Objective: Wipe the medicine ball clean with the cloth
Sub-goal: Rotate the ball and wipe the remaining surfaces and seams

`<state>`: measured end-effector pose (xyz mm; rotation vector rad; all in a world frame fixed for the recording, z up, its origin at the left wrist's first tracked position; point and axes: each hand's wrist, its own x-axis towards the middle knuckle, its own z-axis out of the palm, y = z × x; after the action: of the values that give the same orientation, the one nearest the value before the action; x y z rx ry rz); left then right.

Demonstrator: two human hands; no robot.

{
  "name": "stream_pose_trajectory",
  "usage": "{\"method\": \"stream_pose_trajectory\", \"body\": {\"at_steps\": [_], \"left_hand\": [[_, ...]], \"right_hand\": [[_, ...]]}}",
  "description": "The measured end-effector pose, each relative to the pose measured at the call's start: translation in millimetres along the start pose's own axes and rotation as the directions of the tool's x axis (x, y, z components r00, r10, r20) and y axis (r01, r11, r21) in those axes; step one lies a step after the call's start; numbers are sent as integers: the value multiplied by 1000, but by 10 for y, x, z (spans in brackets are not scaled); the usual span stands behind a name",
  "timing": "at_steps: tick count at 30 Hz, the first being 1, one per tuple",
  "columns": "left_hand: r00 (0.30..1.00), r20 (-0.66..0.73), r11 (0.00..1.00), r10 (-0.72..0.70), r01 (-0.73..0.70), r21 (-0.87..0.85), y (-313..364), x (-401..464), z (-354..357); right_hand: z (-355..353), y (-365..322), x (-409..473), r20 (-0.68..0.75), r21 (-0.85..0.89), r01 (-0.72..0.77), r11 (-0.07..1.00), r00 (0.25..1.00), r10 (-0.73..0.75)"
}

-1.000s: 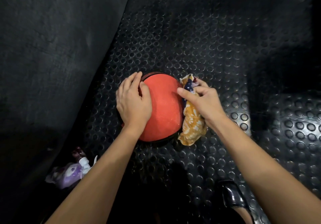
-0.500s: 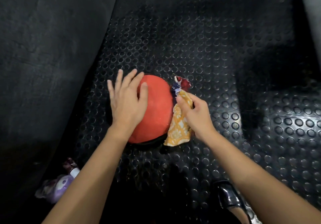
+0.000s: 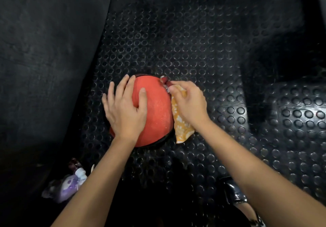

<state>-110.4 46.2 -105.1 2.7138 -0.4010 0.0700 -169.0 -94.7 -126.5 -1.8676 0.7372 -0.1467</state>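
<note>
A red medicine ball [image 3: 156, 114] with a black band at its base sits on the studded black rubber floor. My left hand [image 3: 123, 108] lies flat on its left side, fingers spread and thumb across the top. My right hand [image 3: 189, 101] grips a yellow-and-white patterned cloth [image 3: 181, 128] and holds it against the ball's right side. The cloth's lower end hangs down to the floor; a red and blue corner sticks out above my fingers.
A smooth dark mat [image 3: 44, 59] covers the left. A purple and white object [image 3: 68, 185] lies on the floor at lower left. A shiny black shoe [image 3: 234, 191] shows at lower right. A raised studded step [image 3: 296, 112] stands to the right.
My right hand has slid with the cloth up the ball's right side toward the far edge. My left hand's fingers have spread wider over the ball's left side.
</note>
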Motion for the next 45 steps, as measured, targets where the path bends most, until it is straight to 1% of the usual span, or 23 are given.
{"method": "stream_pose_trajectory", "body": {"at_steps": [3,4,7,8,11,13,16,17,18,21,22,23,26,27,32,33,36,37,38,41,42,43,45], "left_hand": [[999,14,999,28,-29,14,-13,-12,-12],[999,20,999,36,-36,18,-18,-33,-15],[999,13,999,29,-30,23,0,-96,2],[1000,6,999,28,-28,26,2,-93,7],[1000,-3,1000,23,-23,12,-24,-23,-11],[1000,-2,1000,21,-21,-6,-62,-21,-23],[999,-16,999,35,-35,-3,-63,-118,6],[999,-24,999,35,-35,9,-50,-142,20],[999,-29,999,31,-31,18,-39,-145,29],[999,-31,1000,13,-13,21,-27,-84,23],[1000,-27,1000,6,-6,22,-40,-82,23],[1000,-24,1000,3,-2,19,-54,-92,21],[1000,-29,1000,5,-5,9,-42,-152,31],[999,-34,1000,8,-8,14,-33,-152,33],[998,-49,1000,-25,25,4,-58,-77,29],[999,-47,1000,-23,23,0,-68,-89,27],[999,-40,1000,-21,21,-3,-38,-135,32],[999,-43,1000,-19,19,4,-21,-127,35],[999,-46,1000,-17,17,9,-7,-109,37],[999,-41,999,-26,26,20,-5,-41,36],[999,-39,999,-34,35,22,-21,-36,38],[999,-38,999,-39,40,20,-31,-44,40],[998,-43,999,-37,38,18,-19,-84,41]], "right_hand": [[32,-47,-181,-37,-51,130,990,991,-132],[23,-39,-134,-45,-62,97,993,994,-100],[-45,-41,116,-39,-47,-136,990,990,135],[-45,-65,111,-42,-63,-143,988,989,141],[-6,-161,-106,3,-121,45,992,999,-44],[-5,-152,-124,27,-160,86,983,996,-83],[-68,-78,147,-15,-153,-125,980,992,124],[-73,-80,157,-24,-148,-154,977,988,152],[-60,-97,106,-26,-164,-117,980,993,115],[-12,-187,-163,23,-246,111,963,994,-109],[-4,-179,-192,29,-255,136,957,991,-133],[-13,-144,-146,17,-253,100,962,995,-99],[-82,-24,69,-38,-150,-187,971,982,183],[-70,-5,59,-50,-121,-212,970,977,208],[48,-62,-311,-75,-132,41,990,996,-51],[47,-10,-280,-87,-129,3,992,996,-15],[2,115,-81,-108,-54,-236,970,967,230],[7,111,-80,-114,-51,-256,965,962,249],[18,74,-124,-123,-65,-227,972,968,218],[57,-75,-369,-124,-149,12,989,992,-30],[68,-73,-405,-113,-166,43,985,992,-62],[69,-21,-366,-121,-170,11,985,992,-31],[26,92,-219,-150,-136,-162,977,978,141]]}}
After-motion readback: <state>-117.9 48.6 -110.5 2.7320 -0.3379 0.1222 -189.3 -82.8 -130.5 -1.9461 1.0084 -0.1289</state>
